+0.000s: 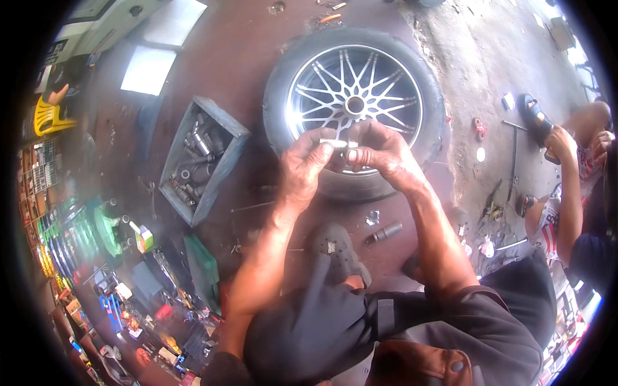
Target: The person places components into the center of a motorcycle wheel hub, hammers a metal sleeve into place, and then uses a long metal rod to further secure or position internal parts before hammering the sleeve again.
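Over the near side of a tyre (283, 71) on a silver multi-spoke wheel rim (355, 105), my two hands meet. My left hand (308, 159) pinches a small pale, short cylindrical piece (333, 144) between thumb and fingers. Close against it, my right hand (381, 153) is closed in a pinch too, at a small whitish bit by its thumb; whether this is the same piece or a separate one I cannot tell. The wheel lies flat on the reddish-brown floor, its spokes facing up.
Left of the wheel is a grey metal box (222, 116) of sockets. A dark cylindrical socket (386, 232) lies near my shoe (335, 252). Farther right, a person (566, 145) sits beside a long-handled wrench (514, 157). Tools and parts crowd the lower left; a yellow chair (48, 117) stands far left.
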A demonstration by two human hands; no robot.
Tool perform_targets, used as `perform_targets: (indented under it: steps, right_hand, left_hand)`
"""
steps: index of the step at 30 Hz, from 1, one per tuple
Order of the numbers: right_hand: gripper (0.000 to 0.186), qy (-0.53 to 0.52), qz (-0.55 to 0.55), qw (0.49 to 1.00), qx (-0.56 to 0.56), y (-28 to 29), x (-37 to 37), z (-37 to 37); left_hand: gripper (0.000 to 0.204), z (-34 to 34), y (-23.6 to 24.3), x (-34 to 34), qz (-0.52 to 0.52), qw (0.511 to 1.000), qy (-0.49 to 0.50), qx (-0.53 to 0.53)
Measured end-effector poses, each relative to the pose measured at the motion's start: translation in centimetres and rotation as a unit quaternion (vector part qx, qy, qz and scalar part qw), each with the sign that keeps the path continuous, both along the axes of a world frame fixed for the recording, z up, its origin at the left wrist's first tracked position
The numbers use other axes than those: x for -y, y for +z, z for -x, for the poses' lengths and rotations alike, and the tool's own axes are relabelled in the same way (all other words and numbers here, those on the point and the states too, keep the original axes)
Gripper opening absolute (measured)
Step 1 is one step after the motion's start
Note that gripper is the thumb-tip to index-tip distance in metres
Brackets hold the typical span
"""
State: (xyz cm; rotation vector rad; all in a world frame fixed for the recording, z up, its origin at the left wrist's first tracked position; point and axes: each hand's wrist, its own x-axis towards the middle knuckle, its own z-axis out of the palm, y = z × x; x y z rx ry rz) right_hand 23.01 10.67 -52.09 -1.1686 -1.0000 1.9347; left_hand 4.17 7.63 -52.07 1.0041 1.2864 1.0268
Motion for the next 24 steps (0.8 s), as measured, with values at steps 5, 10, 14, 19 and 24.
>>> perform_targets:
  steps: [5, 10, 14, 19, 24]
  right_hand:
    - [0.036, 0.004, -0.038, 0.998, 0.045, -0.1, -0.1, 0.7]
    - [0.039, 0.013, -0.042, 0.995, 0.09, 0.3, 0.0, 1.0]
    - [0.041, 0.01, -0.038, 0.995, 0.088, -0.2, 0.2, 1.0]
    - [0.043, -0.005, -0.038, 0.997, 0.072, -1.1, 0.1, 1.1]
    - [0.044, -0.056, -0.043, 0.995, 0.065, -1.7, -0.2, 1.0]
  left_hand:
    - [0.02, 0.3, 0.3, -0.1, 0.017, 1.0, 0.017, 0.018]
    - [0.019, -0.1, 0.3, 0.0, 0.016, 0.999, 0.026, -0.014]
    - [0.021, -0.1, -0.2, 0.0, 0.025, 0.999, 0.026, -0.029]
    - [0.023, 0.7, 0.0, -0.6, 0.016, 0.998, 0.018, -0.051]
    - [0.022, 1.0, -1.1, -1.4, -0.03, 0.996, 0.023, -0.078]
